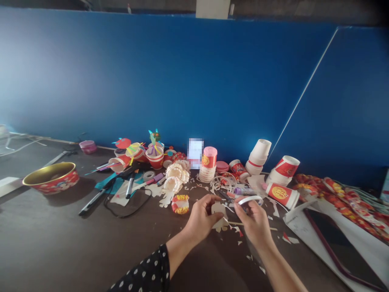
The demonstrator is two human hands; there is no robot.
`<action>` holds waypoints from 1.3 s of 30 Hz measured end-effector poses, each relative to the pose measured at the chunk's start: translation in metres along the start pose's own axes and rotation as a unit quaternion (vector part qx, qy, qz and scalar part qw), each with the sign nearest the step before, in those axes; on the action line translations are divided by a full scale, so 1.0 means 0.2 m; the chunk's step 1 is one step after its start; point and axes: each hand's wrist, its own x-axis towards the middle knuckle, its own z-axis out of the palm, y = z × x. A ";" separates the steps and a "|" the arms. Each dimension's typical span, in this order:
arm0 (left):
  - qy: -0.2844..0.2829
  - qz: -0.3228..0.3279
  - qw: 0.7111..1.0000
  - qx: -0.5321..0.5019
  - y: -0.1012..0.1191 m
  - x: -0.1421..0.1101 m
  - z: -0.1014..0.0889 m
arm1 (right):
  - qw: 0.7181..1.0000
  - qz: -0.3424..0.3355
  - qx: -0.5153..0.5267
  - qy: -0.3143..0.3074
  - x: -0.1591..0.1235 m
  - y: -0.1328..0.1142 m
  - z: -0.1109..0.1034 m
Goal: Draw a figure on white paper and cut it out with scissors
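Observation:
My left hand [202,215] is closed around the edge of a pale cut paper piece [219,210], between thumb and curled fingers. My right hand [255,221], close by, grips a narrow white ring [251,198] that looks like a roll of tape; its far side arches above the fingers. Beneath both hands, paper scraps [240,234] and a thin wooden stick [269,228] lie on the dark table [121,251]. Left of my left hand rests a red and yellow cut paper piece [180,204].
A gold-lined red bowl [51,184] stands at left, near several markers [129,186]. Decorated paper cups [154,157] and stacked cups [209,162] line the back. At right are a tipped red cup [282,194] and a phone [343,247] on a white surface.

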 end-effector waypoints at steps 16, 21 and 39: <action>-0.021 -0.094 0.980 -0.176 -0.04 0.00 0.08 | 0.987 -0.129 -0.091 -0.010 -0.03 -0.06 0.04; -0.014 -0.080 0.985 -0.151 -0.03 -0.01 0.08 | 0.983 -0.141 -0.114 -0.018 -0.03 -0.07 0.03; -0.021 -0.088 0.989 -0.120 0.00 -0.02 0.07 | 0.976 -0.170 -0.131 -0.022 -0.03 -0.08 0.03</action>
